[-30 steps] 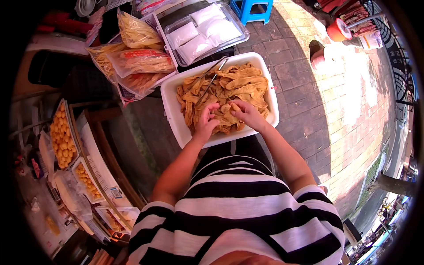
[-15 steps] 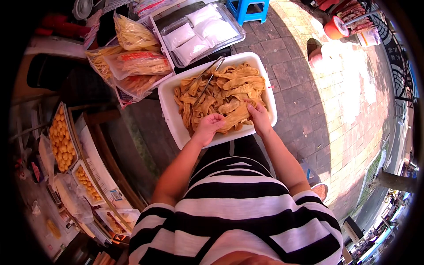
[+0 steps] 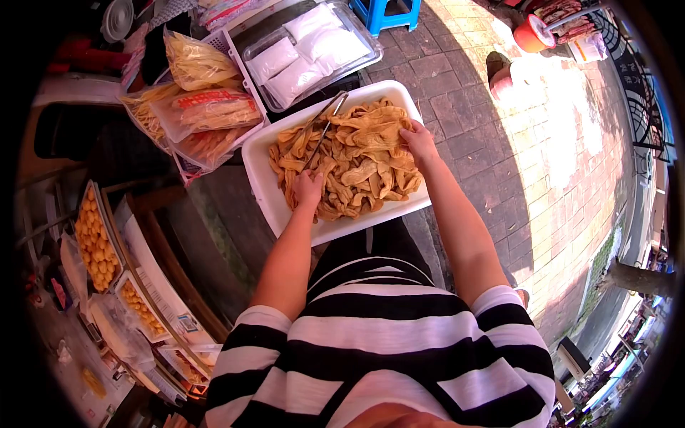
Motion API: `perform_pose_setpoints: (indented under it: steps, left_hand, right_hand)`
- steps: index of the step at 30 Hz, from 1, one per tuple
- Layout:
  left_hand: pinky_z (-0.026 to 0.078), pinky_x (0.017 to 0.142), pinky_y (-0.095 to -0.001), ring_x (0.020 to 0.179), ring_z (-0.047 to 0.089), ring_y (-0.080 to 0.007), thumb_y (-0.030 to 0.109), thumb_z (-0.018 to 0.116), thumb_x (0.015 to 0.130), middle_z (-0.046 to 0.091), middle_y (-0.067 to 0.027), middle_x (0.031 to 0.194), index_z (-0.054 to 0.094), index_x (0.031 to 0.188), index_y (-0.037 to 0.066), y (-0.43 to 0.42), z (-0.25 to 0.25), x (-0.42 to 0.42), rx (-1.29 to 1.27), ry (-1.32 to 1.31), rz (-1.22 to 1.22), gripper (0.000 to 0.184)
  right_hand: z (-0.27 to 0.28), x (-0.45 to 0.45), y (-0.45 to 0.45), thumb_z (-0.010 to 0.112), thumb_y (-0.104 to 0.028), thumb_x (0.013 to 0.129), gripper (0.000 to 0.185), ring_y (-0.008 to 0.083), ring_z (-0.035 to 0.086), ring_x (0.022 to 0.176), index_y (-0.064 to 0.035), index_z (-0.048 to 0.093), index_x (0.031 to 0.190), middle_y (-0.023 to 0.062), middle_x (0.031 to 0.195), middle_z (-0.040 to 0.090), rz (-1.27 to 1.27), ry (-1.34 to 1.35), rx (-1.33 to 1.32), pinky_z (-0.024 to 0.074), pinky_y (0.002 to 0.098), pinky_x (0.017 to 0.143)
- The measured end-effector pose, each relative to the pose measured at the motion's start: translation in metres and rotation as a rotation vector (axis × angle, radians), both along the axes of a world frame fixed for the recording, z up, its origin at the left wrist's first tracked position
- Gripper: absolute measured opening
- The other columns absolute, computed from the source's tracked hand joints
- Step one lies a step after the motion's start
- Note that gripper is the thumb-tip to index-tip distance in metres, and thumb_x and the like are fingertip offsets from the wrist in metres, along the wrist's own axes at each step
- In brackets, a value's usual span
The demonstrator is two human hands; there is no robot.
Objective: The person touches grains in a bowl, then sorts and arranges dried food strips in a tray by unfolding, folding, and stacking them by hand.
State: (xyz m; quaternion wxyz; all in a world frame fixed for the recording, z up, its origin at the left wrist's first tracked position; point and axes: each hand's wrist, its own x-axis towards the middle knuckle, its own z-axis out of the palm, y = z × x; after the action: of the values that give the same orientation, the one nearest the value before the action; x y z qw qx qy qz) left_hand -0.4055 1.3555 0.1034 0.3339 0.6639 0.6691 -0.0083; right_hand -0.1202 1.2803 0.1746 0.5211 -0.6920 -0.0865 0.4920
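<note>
Head-worn, facing forward and steeply down, past the near striped shirt [image 3: 389, 332] to the white tub [image 3: 260, 171] within reach; wide, dark-rimmed, spanning from yellow balls [image 3: 96, 239] at left to sunlit paving [image 3: 564, 235] at right.

Left hand's [image 3: 308, 188] down on the brown strips [image 3: 360, 171] in a white tub [image 3: 258, 184], right hand's [image 3: 421, 145] at their right edge, tongs [image 3: 326, 131] lying on top too.

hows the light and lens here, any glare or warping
Head view: strong wide-lens bending, with black corners; head view: the sunlit paving on the right is blown out to white in patches; head view: the white tub, left hand and right hand sit in shade but read clearly.
</note>
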Motion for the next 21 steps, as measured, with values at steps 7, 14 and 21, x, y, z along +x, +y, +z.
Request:
perform_pose_setpoints:
  steps: [7,14,21]
  left_hand:
    - [0.044,0.078,-0.0357,0.087,0.055,-0.0246,0.027,0.057,0.087,0.057,-0.0094,0.089,0.052,0.092,0.000,-0.010,0.009,-0.013,0.046,-0.142,-0.241,0.028]
    - [0.046,0.069,-0.0334,0.064,0.051,-0.0143,0.023,0.046,0.093,0.052,-0.0028,0.076,0.049,0.092,0.006,-0.032,0.087,-0.001,-0.708,-1.252,0.333,0.017]
    - [0.045,0.065,-0.0324,0.063,0.052,-0.0153,0.037,0.038,0.095,0.055,-0.0058,0.079,0.052,0.100,0.008,-0.032,0.119,0.001,-1.306,-1.518,0.394,0.033]
  right_hand:
    - [-0.015,-0.022,-0.027,0.058,-0.007,0.076,0.051,0.0233,0.053,0.089,0.0021,0.043,0.123,0.0159,0.105,0.053,-0.053,-0.834,-0.023,0.0447,0.0325,0.079]
    - [0.015,-0.096,-0.050,0.052,0.004,0.078,0.059,0.0162,0.051,0.100,-0.0060,0.035,0.133,0.0079,0.125,0.042,0.374,0.011,0.228,0.0429,0.0266,0.083]
    - [0.056,-0.099,-0.011,0.053,0.006,0.080,0.058,0.0135,0.047,0.107,-0.0055,0.035,0.133,0.0086,0.122,0.045,0.593,0.503,0.456,0.0443,0.0267,0.084]
